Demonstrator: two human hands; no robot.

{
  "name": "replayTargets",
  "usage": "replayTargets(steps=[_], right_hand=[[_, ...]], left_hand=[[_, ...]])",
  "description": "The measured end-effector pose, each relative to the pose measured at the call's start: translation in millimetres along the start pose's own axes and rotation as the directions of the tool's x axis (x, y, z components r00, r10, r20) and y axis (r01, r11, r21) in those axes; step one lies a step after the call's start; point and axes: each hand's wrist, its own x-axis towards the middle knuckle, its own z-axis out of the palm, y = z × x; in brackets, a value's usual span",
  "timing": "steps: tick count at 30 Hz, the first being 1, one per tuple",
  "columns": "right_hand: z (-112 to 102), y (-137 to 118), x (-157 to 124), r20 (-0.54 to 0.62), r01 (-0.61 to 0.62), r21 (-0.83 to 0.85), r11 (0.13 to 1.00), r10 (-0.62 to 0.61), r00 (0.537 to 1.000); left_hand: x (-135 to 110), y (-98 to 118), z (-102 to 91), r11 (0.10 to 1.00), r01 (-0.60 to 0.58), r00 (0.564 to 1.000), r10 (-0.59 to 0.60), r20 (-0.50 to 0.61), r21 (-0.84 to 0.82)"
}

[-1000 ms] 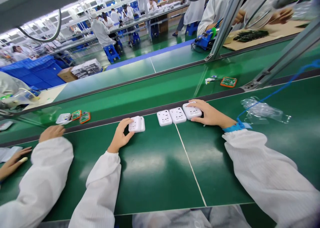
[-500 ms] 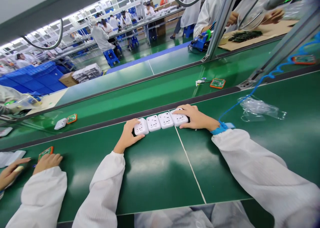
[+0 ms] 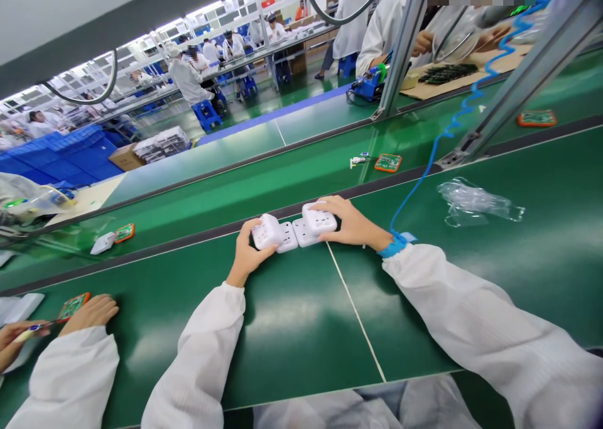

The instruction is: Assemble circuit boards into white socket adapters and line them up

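Note:
My left hand (image 3: 247,253) is closed around a white multi-socket power block (image 3: 266,232), lifted and partly overlapping the block beside it. My right hand (image 3: 352,224) grips another white socket block (image 3: 320,218), likewise raised and overlapping its neighbour. Between them, two more socket blocks, a left one (image 3: 288,238) and a right one (image 3: 301,233), lie on the green bench (image 3: 301,328), each partly hidden by a held block. A blue wrist strap (image 3: 394,245) with a coiled cord circles my right wrist.
Crumpled clear plastic (image 3: 475,201) lies to the right. Beyond a dark rail, the green strip bears an orange-edged circuit board (image 3: 388,162) and a white case (image 3: 102,243). A metal post (image 3: 499,96) rises at right. At left, a co-worker's hand (image 3: 92,314) rests by another board (image 3: 74,306).
Both outer socket blocks have been lifted from the row and moved inward over the middle two, one in each hand. The co-worker at left now holds a thin tool at the board.

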Motion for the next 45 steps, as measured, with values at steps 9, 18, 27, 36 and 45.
replayTargets(steps=[9, 18, 27, 36, 45], right_hand=[[45.5, -16.4, -3.7, 0.14, -0.115, 0.017, 0.993, 0.111, 0.984], [46.7, -22.6, -0.6, 0.005, -0.167, 0.021, 0.986, 0.167, 0.986], [-52.6, 83.8, 1.4, -0.315, -0.533, -0.299, 0.791, 0.446, 0.838], [-69.6, 134.2, 5.6, -0.26, -0.589, -0.445, 0.674, 0.532, 0.806], [-55.2, 120.0, 27.8, -0.238, -0.635, -0.395, 0.664, 0.593, 0.769]], left_hand=[[11.7, 15.3, 22.2, 0.996, -0.078, 0.944, 0.06, 0.325, 0.041], [2.0, 12.7, 30.4, 0.999, 0.034, 0.995, -0.03, 0.094, -0.039], [14.6, -22.8, -21.4, 0.916, 0.184, 0.982, -0.151, -0.117, 0.357], [16.6, -34.9, -22.1, 0.804, 0.0, 0.985, -0.103, 0.139, 0.595], [18.3, -34.3, -22.9, 0.808, 0.031, 0.982, -0.135, 0.134, 0.588]])
